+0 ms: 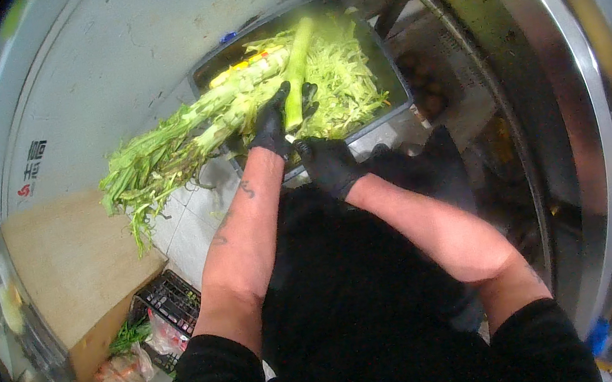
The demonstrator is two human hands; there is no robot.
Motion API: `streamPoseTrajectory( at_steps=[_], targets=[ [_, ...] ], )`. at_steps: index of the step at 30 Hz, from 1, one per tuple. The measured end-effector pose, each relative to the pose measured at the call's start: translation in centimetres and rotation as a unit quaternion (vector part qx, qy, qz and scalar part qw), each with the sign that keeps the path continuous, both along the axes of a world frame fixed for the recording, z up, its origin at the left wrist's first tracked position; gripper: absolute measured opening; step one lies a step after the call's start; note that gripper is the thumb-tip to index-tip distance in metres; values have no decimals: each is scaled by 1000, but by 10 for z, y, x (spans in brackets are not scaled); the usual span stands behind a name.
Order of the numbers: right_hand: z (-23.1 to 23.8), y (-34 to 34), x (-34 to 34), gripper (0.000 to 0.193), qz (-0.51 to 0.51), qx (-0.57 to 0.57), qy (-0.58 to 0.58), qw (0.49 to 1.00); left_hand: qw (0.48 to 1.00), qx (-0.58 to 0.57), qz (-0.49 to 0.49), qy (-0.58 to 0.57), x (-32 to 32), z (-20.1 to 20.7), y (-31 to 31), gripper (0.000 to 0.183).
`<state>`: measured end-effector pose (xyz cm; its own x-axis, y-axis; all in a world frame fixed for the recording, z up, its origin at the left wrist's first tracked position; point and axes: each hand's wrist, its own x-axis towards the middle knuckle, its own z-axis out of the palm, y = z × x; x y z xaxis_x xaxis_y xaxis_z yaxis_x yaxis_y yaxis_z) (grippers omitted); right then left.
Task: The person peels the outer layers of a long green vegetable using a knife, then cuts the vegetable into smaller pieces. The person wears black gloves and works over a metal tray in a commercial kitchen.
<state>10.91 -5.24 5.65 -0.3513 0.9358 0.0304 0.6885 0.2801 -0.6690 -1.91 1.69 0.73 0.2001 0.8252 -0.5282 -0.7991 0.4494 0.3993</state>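
Note:
My left hand (273, 121), in a black glove, is closed around the lower part of a thick pale green celtuce stem (298, 59). The stem slants up and away over a dark grey bin (400, 72). Close below its near end, my right hand (330, 166), also gloved in black, is closed on a small tool whose pale tip (290, 138) shows; its kind cannot be made out. Green peelings (341, 77) fill the bin. Several leafy celtuce stalks (194, 121) lie across its left side, their leaves hanging over the rim.
A large pale cabinet (117, 69) stands to the left, with a brown board (81, 261) below it. At the lower left are a black crate (173, 303) and plastic bags (124, 373). A steel counter edge (575, 44) and a dark pipe (490, 79) run along the right.

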Motion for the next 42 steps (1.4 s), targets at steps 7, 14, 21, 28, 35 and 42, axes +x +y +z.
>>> streamPoseTrajectory(
  at_steps=[7, 14, 21, 28, 35, 42],
  targets=[
    [-15, 62, 19, 40, -50, 20, 24, 998, 986, -61, -21, 154, -4, 23, -13, 39],
    [-47, 117, 19, 42, -15, -46, -116, 992, 853, 40, -155, 497, -8, 28, -33, 38],
    [-66, 119, 26, 42, -33, -71, 6, 997, 956, -94, -82, 263, -9, 45, -30, 37],
    [-27, 81, -8, 39, -57, -38, -52, 996, 964, -38, -37, 261, -9, 32, -26, 40],
    [0, 90, -6, 43, -25, -74, -56, 995, 951, -8, -12, 307, -8, 23, -25, 38],
    [-3, 71, -13, 28, 47, -23, -112, 992, 897, 91, 2, 433, -12, 12, -24, 41]
  ],
)
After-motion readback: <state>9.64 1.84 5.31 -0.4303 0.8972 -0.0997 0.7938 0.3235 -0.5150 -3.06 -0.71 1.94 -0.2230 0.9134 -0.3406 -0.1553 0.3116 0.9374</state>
